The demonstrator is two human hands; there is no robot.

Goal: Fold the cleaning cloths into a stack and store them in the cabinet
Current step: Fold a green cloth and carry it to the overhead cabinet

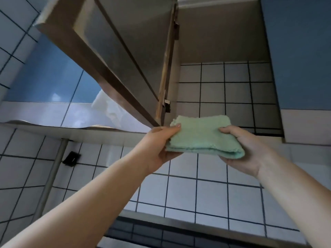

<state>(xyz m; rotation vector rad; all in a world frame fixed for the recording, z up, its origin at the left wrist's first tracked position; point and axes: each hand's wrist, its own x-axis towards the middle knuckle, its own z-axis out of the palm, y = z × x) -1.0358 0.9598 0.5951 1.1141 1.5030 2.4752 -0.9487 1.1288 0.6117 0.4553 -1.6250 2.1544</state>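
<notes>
Green folded cloths (202, 135) are being held up as a small stack in front of the open cabinet (223, 42), the left hand (161, 144) pinching one end and the right hand (240, 145) gripping the other. Loose layers are gaping at the near edge, so they could be slipping apart or snagging on the open door (125, 51) if either grip is easing.

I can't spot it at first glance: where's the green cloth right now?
In the head view, the folded green cloth is held between the left hand and right hand, just below the open cabinet.
</notes>
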